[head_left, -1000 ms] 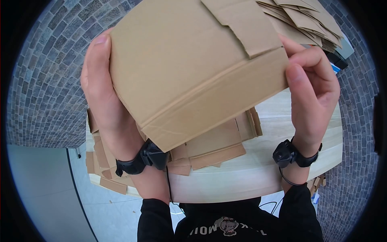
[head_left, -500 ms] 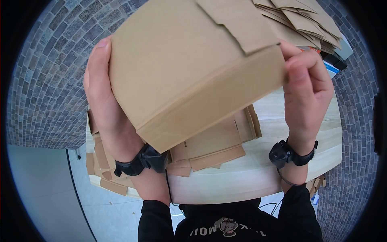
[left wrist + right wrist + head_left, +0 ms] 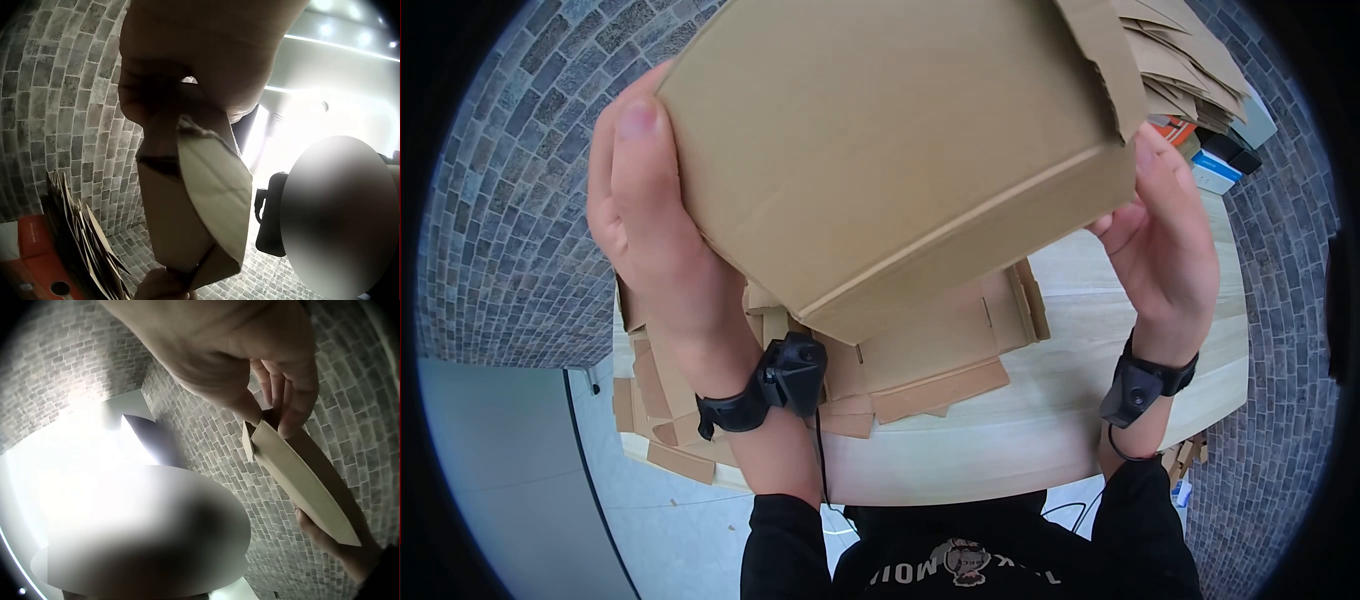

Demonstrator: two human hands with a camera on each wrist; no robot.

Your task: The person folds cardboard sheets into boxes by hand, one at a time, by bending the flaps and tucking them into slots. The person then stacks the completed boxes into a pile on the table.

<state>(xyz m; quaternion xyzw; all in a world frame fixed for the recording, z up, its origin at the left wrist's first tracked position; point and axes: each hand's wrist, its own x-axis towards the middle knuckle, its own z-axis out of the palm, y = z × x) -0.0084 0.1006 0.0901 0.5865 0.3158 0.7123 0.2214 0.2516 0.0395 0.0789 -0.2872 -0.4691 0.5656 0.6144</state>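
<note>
A brown cardboard box (image 3: 900,150) is held up above the table, tilted, with one broad face toward the head camera. My left hand (image 3: 645,200) grips its left side, the thumb lying along the edge of that face. At the right corner, my right hand (image 3: 1175,235) pinches the box beside a flap (image 3: 1112,60) with a ragged edge. In the right wrist view, thumb and fingers close on the end of the box (image 3: 303,481). The left wrist view shows the narrow side of the box (image 3: 178,219) with a curved, lifted flap (image 3: 215,181).
An unfolded cardboard piece (image 3: 930,350) lies on the pale wooden table (image 3: 1040,430) under the box. More cardboard pieces (image 3: 655,380) are at the left. A stack of flat cardboard (image 3: 1180,60) and a small blue-and-white box (image 3: 1215,170) stand at the back right.
The box has shifted right and turned, so its front side looks narrower. The ragged flap now stands at the right edge. My right thumb has moved off the front side to the corner.
</note>
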